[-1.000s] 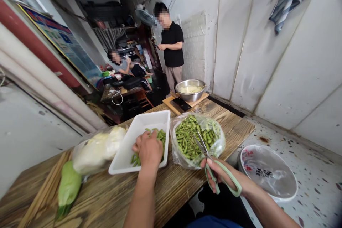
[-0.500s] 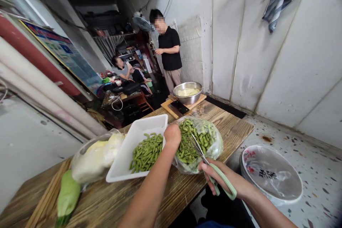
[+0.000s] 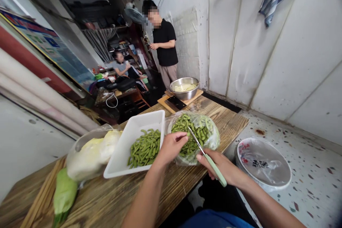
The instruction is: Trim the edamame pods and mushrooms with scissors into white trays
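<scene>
My right hand (image 3: 220, 166) grips a pair of scissors (image 3: 198, 143) with pale green handles, its blades together and pointing up and left over a clear plastic bag (image 3: 216, 139) full of edamame pods (image 3: 204, 133). Beside the blade tips, my left hand (image 3: 173, 145) pinches a green pod, mostly covered by the fingers. Left of the bag, a white plastic tray (image 3: 117, 156) holds a heap of edamame pods (image 3: 145, 148).
Farther left lie a bag of pale vegetables (image 3: 91, 156), a green gourd (image 3: 64, 190) and wooden sticks (image 3: 42, 194). A steel bowl (image 3: 184, 94) stands on a board at the back. A lined bin (image 3: 263, 164) is at right. Two people (image 3: 165, 46) are beyond the table.
My left hand has come down and toward the scissors, its fingers now at the blades. The scissors have gone from spread to closed. The view has shifted slightly.
</scene>
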The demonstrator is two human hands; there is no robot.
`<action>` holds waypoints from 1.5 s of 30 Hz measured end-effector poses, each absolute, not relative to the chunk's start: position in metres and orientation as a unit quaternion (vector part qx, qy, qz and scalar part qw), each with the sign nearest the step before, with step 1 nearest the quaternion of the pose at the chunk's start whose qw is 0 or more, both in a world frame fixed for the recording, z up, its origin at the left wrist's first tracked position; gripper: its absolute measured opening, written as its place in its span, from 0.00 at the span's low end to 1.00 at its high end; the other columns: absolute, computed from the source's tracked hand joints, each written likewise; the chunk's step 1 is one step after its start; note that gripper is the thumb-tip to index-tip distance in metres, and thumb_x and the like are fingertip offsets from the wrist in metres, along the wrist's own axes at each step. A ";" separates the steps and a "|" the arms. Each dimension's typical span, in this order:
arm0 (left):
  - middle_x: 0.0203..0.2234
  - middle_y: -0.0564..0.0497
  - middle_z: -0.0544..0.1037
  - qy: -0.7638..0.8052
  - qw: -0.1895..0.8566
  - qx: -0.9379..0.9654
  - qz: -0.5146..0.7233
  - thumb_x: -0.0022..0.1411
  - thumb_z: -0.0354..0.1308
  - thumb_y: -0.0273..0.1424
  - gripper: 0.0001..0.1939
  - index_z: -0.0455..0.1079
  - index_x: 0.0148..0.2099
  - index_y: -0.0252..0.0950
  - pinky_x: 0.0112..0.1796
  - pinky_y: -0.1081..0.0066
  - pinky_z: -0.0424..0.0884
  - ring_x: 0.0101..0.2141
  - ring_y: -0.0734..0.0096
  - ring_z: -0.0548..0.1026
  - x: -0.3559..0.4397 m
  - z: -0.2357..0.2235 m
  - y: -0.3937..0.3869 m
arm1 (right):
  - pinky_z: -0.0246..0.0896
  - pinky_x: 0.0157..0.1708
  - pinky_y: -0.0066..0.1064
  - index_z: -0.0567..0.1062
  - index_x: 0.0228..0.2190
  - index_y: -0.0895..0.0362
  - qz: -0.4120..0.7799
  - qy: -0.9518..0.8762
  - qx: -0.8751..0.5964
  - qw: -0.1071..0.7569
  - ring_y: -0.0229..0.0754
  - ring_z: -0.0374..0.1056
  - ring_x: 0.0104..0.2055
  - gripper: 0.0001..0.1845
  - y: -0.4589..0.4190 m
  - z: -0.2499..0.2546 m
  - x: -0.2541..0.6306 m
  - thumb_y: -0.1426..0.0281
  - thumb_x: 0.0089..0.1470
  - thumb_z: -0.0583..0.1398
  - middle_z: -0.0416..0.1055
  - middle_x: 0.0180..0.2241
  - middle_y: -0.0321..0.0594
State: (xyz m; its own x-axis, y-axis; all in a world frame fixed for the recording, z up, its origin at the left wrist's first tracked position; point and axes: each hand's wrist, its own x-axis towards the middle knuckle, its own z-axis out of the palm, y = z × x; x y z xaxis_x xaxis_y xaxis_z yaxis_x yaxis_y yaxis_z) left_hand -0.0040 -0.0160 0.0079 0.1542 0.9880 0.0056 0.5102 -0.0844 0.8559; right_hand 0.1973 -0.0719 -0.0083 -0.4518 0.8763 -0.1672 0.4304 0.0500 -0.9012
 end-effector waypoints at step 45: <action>0.21 0.51 0.78 0.472 0.596 0.273 0.590 0.36 0.78 0.40 0.23 0.73 0.29 0.31 0.26 0.76 0.72 0.22 0.76 0.75 0.028 -0.014 -0.054 | 0.54 0.11 0.23 0.62 0.29 0.54 0.626 -0.591 -0.458 0.222 0.34 0.59 0.11 0.33 -0.082 -0.019 0.174 0.36 0.52 0.53 0.59 0.12 0.25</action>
